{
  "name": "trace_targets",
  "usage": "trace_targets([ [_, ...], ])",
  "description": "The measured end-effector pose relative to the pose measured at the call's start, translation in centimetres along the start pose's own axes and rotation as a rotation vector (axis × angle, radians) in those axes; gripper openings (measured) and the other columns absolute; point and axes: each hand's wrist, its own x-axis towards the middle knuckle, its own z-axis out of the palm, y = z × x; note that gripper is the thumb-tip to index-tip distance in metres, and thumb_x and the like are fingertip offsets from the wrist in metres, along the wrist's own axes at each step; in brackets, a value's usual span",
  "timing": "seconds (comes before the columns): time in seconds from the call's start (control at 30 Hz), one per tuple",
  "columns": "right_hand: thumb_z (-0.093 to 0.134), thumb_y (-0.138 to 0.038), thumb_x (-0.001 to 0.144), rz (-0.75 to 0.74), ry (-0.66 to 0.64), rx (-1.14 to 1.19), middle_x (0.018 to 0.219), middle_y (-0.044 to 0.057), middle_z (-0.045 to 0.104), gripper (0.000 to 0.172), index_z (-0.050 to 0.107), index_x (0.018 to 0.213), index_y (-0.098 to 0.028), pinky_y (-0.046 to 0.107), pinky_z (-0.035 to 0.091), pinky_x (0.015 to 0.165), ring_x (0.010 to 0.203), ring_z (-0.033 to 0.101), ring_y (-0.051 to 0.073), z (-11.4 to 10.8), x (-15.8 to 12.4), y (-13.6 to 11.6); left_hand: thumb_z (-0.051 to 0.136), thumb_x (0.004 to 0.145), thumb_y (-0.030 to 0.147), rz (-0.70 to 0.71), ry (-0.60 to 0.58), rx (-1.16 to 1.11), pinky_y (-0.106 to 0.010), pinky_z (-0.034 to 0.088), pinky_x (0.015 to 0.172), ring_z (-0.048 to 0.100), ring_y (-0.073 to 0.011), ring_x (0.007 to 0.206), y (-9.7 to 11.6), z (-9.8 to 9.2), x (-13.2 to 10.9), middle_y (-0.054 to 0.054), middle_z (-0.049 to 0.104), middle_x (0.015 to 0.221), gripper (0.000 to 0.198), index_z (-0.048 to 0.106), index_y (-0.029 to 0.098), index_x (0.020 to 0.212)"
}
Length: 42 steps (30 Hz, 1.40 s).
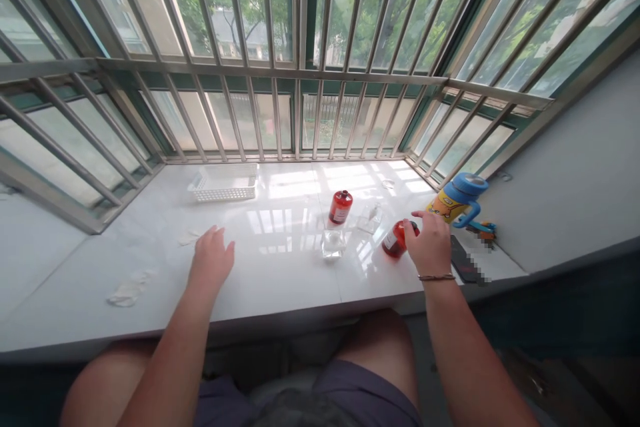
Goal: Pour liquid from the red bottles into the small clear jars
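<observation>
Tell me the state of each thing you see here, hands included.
Middle red bottle: upright, no cap visible.
Other red bottle: right hand at its top, grip unclear.
Front clear container: open or closed unclear.
Blue-and-yellow flask: blue lid on.
White basket: upright, open-topped.
Nearest white scrap: crumpled.
Left hand: open, holding nothing.

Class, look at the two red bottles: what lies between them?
In the head view, a clear glass object lies between the far red bottle and the near red bottle.

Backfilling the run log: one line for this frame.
left hand: near white scrap, nothing visibly held | right hand: at top of nearer red bottle | other red bottle: upright | white basket: far side, left
</observation>
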Motion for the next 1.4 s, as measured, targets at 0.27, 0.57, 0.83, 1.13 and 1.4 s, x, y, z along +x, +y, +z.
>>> trace_targets([
  [0.27, 0.059, -0.036, 0.099, -0.157, -0.252, 0.237, 0.134, 0.020, 0.065, 0.039, 0.060, 0.132, -0.016, 0.052, 0.047, 0.114, 0.131, 0.059, 0.034, 4.7, 3.9, -7.7, 0.051, 0.091, 0.025, -0.072, -0.204, 0.111, -0.050, 0.050, 0.110, 0.067, -0.0377, 0.116, -6.5, 0.4, 0.9, -0.018, 0.075, 0.117, 0.030, 0.073, 0.015, 0.109],
  [0.57, 0.080, -0.037, 0.085, 0.028, -0.674, 0.108, 0.124, 0.020, 0.068, 0.057, 0.056, 0.131, -0.013, 0.035, 0.053, 0.080, 0.099, 0.070, 0.028, 11.9, 7.0, -12.6, 0.056, 0.090, 0.027, -0.125, -0.209, -0.017, -0.042, 0.053, 0.102, 0.066, -0.0347, 0.117, -5.3, -0.1, 0.4, -0.014, 0.078, 0.115, 0.033, 0.071, 0.017, 0.118],
  [0.83, 0.088, -0.037, 0.077, -0.182, -0.859, 0.253, 0.120, 0.010, 0.072, 0.057, 0.060, 0.124, -0.020, 0.032, 0.051, 0.081, 0.101, 0.068, 0.025, 12.8, 7.0, -17.9, 0.064, 0.082, 0.031, -0.159, -0.220, -0.267, -0.036, 0.057, 0.099, 0.072, -0.0277, 0.112, -2.9, -0.6, 0.0, -0.009, 0.077, 0.119, 0.030, 0.071, 0.022, 0.109],
  [1.13, 0.090, -0.028, 0.077, -0.421, -0.945, 0.427, 0.124, 0.011, 0.070, 0.061, 0.061, 0.129, -0.020, 0.039, 0.055, 0.091, 0.109, 0.069, 0.027, 10.5, 1.0, -23.9, 0.073, 0.084, 0.049, -0.088, -0.295, -0.583, -0.035, 0.057, 0.081, 0.073, -0.0227, 0.084, 3.9, -5.3, -1.6, -0.001, 0.078, 0.093, 0.033, 0.071, 0.025, 0.107],
  [1.4, 0.069, -0.027, 0.102, -0.669, -0.449, 0.783, 0.138, 0.009, 0.068, 0.041, 0.058, 0.141, -0.030, 0.048, 0.054, 0.109, 0.130, 0.062, 0.027, 5.6, -3.7, -25.8, 0.074, 0.090, 0.058, -0.099, -0.369, -0.996, -0.037, 0.057, 0.087, 0.071, -0.0231, 0.091, 8.5, -8.3, -3.0, -0.004, 0.079, 0.103, 0.045, 0.076, 0.024, 0.118],
])
